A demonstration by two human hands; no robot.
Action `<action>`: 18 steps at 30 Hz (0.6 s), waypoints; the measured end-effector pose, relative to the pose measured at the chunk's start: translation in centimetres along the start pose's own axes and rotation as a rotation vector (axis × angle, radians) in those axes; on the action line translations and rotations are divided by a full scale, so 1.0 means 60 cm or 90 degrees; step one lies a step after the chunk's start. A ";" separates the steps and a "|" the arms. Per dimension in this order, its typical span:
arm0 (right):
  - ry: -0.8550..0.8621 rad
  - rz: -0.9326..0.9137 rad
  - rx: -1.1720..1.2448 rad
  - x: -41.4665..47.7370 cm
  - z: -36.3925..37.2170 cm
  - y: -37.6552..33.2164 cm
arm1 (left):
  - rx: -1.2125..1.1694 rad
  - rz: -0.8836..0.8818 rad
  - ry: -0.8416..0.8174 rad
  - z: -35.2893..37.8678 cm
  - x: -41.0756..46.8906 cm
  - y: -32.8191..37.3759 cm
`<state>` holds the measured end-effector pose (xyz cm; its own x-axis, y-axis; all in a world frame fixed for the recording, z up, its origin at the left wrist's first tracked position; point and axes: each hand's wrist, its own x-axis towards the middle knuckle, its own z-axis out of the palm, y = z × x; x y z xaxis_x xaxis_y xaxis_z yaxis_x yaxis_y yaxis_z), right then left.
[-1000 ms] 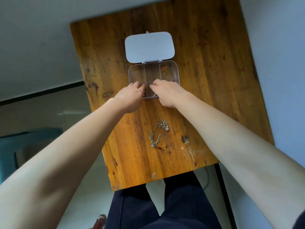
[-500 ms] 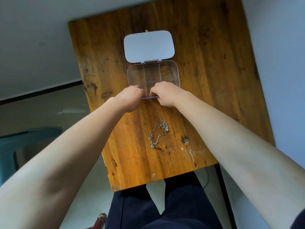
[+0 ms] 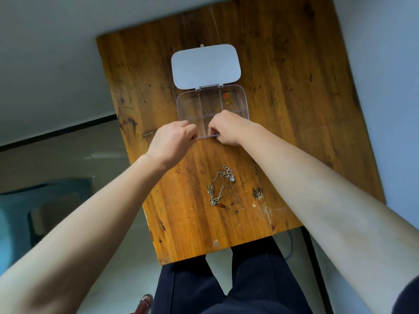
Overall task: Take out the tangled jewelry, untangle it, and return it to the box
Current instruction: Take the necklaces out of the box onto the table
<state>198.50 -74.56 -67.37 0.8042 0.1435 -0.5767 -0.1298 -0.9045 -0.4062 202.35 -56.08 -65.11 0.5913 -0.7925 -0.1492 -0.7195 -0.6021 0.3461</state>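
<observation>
A clear compartment box (image 3: 246,103) lies open on the wooden table (image 3: 294,109), its white lid (image 3: 205,65) folded flat away from me. A gold chain with a red piece (image 3: 227,99) sits in the far right compartment. My left hand (image 3: 171,141) and my right hand (image 3: 226,128) are curled side by side at the box's near rim, fingertips pinched and facing each other. Whether they pinch anything is hidden by the fingers. A silver chain with small charms (image 3: 218,185) lies loose on the table, nearer to me than the box and between my forearms.
The table's near edge (image 3: 226,250) is just above my lap in dark trousers (image 3: 226,286). A teal chair (image 3: 34,205) stands on the floor to the left. A grey wall runs along the right side.
Both hands have drawn back from inside the near compartments to the box's near rim. The silver chain on the table has not moved.
</observation>
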 end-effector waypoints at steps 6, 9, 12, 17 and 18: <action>0.037 0.023 0.040 -0.007 0.008 0.003 | -0.266 -0.240 0.116 0.036 -0.080 0.026; 0.073 0.027 0.066 -0.013 0.011 0.007 | -0.340 -0.313 0.033 0.079 -0.099 0.045; 0.106 0.007 0.084 -0.019 0.011 0.010 | -0.291 -0.288 -0.046 0.109 -0.104 0.056; 0.134 -0.001 0.137 -0.025 0.009 0.019 | -0.354 -0.315 -0.029 0.116 -0.105 0.058; 0.136 0.002 0.156 -0.026 0.008 0.022 | -0.372 -0.321 -0.023 0.115 -0.104 0.057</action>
<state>196.82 -75.79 -67.33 0.9038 0.0296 -0.4269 -0.2473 -0.7779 -0.5776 193.66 -53.87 -69.39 0.7767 -0.4451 -0.4456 -0.0516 -0.7501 0.6593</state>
